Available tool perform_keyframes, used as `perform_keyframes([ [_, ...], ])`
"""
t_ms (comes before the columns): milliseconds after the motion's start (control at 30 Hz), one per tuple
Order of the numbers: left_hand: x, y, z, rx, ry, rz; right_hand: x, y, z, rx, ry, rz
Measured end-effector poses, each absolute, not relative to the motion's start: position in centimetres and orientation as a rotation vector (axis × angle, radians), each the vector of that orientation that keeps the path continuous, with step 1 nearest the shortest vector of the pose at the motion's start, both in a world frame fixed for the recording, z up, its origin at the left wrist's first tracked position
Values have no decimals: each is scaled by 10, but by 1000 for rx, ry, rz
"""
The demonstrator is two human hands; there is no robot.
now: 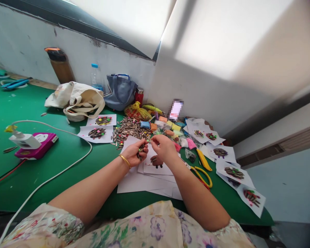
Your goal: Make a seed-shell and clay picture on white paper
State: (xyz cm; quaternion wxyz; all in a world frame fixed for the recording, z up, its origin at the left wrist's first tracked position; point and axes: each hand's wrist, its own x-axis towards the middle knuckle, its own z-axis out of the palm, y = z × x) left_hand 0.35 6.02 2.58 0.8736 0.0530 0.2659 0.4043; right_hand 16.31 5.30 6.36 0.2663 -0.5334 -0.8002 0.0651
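Note:
My left hand (136, 154) is curled around several striped sunflower seeds (141, 151), palm turned up. Fingers pinched, my right hand (163, 146) meets the left fingertips; a tiny green bit shows between the two hands, and what the right fingers hold is too small to make out. Below them lies a white sheet (155, 169) with a brown clay shape (157, 160) on it, partly covered by my right hand. More paper (134, 186) is stacked underneath. Just beyond my hands spreads a pile of sunflower seeds (130, 129).
Coloured clay packets (176, 126) lie behind my right hand. Yellow-handled scissors (203, 175) and a yellow cutter (204, 159) are to the right. Seed-covered pictures (234, 172) line both sides. A white cable (64, 168) crosses the left, from a purple power strip (37, 144).

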Motion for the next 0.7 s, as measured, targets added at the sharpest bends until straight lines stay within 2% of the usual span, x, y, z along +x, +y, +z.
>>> perform_keyframes([
  [167, 7, 57, 26, 230, 624, 869, 157, 52, 62, -1420, -2243, 131],
  [700, 11, 54, 32, 404, 721, 888, 162, 46, 48, -1327, -1991, 478],
])
